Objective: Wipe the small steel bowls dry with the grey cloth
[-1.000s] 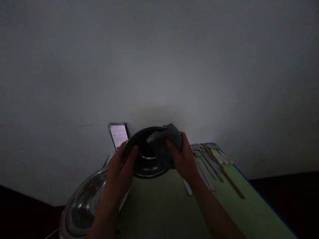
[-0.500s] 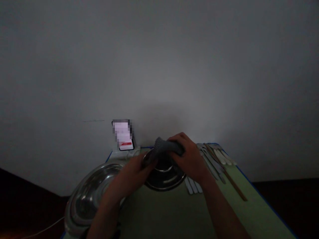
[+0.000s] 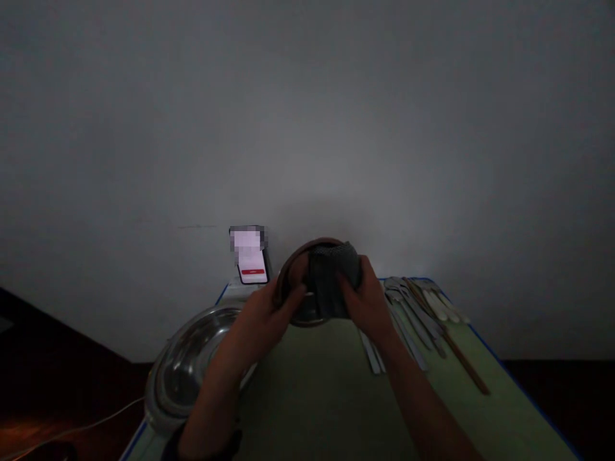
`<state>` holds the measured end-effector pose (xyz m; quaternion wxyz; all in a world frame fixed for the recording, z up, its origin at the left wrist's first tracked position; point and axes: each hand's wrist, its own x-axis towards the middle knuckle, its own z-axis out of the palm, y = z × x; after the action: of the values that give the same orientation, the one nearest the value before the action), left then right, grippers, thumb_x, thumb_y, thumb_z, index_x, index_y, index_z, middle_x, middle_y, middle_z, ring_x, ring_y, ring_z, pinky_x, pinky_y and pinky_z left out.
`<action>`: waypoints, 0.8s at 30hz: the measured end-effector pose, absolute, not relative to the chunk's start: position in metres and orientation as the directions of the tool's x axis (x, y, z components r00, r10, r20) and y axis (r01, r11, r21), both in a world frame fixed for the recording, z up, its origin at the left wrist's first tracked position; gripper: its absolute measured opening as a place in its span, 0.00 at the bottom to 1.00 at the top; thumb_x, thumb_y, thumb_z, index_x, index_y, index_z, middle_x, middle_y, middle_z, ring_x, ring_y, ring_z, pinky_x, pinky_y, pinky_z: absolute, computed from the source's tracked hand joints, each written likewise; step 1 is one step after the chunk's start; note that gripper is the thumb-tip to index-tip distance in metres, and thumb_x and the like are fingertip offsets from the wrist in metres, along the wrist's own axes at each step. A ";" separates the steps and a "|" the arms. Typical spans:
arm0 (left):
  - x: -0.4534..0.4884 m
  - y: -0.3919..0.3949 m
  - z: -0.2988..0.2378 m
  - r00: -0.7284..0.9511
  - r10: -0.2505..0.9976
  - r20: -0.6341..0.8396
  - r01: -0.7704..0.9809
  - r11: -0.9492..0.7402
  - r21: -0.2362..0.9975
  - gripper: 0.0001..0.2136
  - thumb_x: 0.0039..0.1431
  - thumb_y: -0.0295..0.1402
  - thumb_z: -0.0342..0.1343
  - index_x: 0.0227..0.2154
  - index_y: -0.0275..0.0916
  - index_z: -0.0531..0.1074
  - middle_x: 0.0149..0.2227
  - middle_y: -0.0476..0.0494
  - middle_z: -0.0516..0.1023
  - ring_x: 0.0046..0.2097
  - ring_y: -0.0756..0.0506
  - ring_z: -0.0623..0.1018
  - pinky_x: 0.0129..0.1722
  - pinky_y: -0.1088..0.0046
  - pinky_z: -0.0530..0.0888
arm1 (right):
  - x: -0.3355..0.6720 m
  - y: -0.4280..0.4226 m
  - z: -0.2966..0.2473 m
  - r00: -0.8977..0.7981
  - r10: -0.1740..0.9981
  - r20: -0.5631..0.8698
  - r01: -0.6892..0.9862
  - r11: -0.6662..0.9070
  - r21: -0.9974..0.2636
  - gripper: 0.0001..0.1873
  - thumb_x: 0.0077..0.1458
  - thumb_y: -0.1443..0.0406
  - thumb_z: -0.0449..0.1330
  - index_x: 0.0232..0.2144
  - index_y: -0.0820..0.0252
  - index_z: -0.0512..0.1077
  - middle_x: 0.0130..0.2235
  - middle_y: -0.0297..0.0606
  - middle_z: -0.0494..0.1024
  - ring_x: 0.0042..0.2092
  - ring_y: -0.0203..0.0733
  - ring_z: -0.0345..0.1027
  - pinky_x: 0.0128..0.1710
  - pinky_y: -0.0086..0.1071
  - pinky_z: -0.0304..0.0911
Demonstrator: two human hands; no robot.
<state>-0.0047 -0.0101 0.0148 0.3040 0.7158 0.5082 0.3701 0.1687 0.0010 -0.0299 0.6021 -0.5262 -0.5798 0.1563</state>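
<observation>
A round metal bowl is held up above the table, tilted so its inside faces me. My left hand grips its left rim, with the thumb over the inner side. At the right side, my right hand clasps a dark grey cloth that is folded over the bowl's right rim and hangs across its inside. The cloth covers much of the bowl, and the fingers behind it are hidden.
Larger nested metal basins stand at the table's left edge. Behind them a lit phone leans at the wall. Spoons and other cutlery and brown chopsticks lie on the right of the green tabletop.
The bowl has tipped up towards me. The cloth has shifted from across the bowl's top to its right side, with my right hand. The whole view has moved slightly.
</observation>
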 end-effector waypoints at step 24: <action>-0.018 -0.015 0.026 0.063 0.929 0.366 0.558 -0.336 0.758 0.19 0.60 0.45 0.47 0.47 0.36 0.65 0.38 0.39 0.79 0.38 0.41 0.79 0.35 0.67 0.73 | 0.145 -0.008 -0.034 0.265 0.842 0.470 0.335 0.377 -0.864 0.18 0.60 0.56 0.50 0.49 0.59 0.58 0.45 0.46 0.72 0.45 0.45 0.68 0.44 0.38 0.63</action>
<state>-0.0184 -0.0151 0.0260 0.2160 0.6962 0.5340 0.4284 0.1446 -0.0081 -0.0342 0.6041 -0.5174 -0.5686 0.2097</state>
